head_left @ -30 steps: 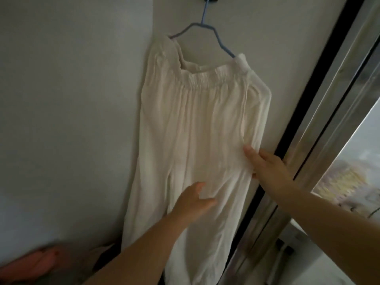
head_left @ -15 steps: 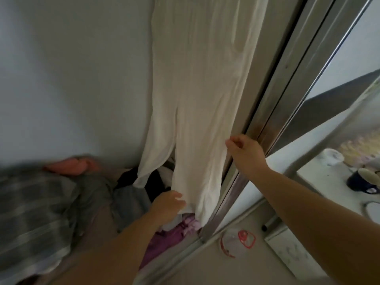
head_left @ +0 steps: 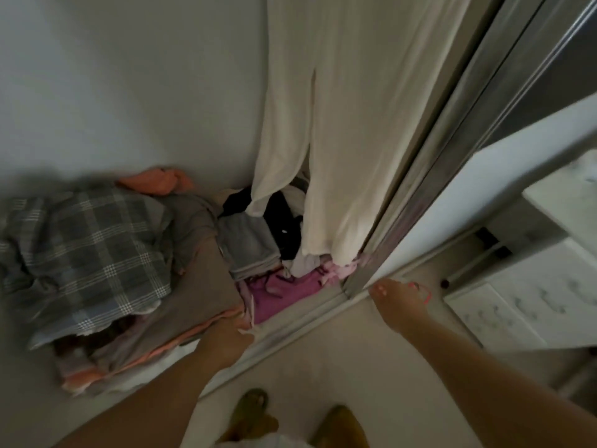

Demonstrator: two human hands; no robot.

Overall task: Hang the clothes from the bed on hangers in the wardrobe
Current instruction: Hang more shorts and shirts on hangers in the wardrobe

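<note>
The white pants (head_left: 349,118) are hanging free in the wardrobe, so both hands are letting go: the left hand (head_left: 231,337) and right hand (head_left: 395,302) are holding nothing.

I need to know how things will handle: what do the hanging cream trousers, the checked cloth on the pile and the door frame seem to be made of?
The cream trousers look like thin, matt woven cloth, perhaps cotton or linen: they hang in soft, fine folds. The checked cloth looks like a soft woven fabric, crumpled, with a grey plaid pattern. The door frame seems to be brushed metal, likely aluminium: it shows dull streaked reflections.
</note>
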